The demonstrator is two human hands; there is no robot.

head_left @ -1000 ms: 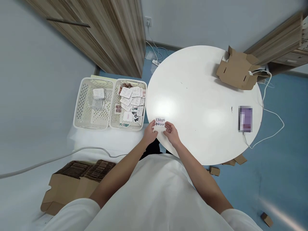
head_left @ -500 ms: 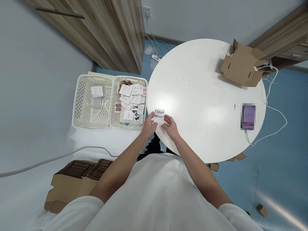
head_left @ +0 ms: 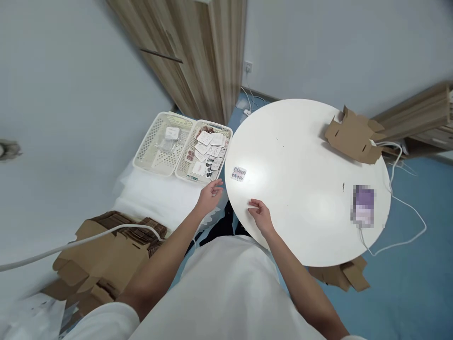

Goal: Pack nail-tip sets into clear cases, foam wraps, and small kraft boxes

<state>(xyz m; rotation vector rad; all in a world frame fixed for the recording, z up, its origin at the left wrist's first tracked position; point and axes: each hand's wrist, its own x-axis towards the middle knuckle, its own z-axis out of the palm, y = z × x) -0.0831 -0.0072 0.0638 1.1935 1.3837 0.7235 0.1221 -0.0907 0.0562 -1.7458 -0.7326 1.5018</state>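
In the head view, the likeliest trouble you are facing is a knock to the small card with two rows of glossy oval pieces (head_left: 239, 174). It is lying flat on the white round table (head_left: 300, 208), near the edge on your left, so a careless brush from your fingers could be sending it over the rim. A thin, flat thing like that is probably also going to be awkward to lift; fingertips pressing from above could be sliding it instead of getting under it.

Your left hand (head_left: 208, 198) is hovering right by the near corner of the filled basket (head_left: 181, 171). Dipping too low there could be catching the rim, or disturbing the white cards (head_left: 204, 137) that are lying loosely heaped inside. Over on your right, the white cable (head_left: 425, 229) is looping past the table edge, and a wide sweep of your arm could be snagging it.

As for the grip, neither hand is holding anything that shows. Your left fingers are curling loosely with a gap to the thumb, and your right hand (head_left: 261, 216) is staying clear of the card, its fingers bent and slack. The card is lying just beyond your left fingertips, to their right, and ahead and left of your right fingers; neither hand is touching it. Whether your right hand is resting on the tabletop, you cannot tell from here.
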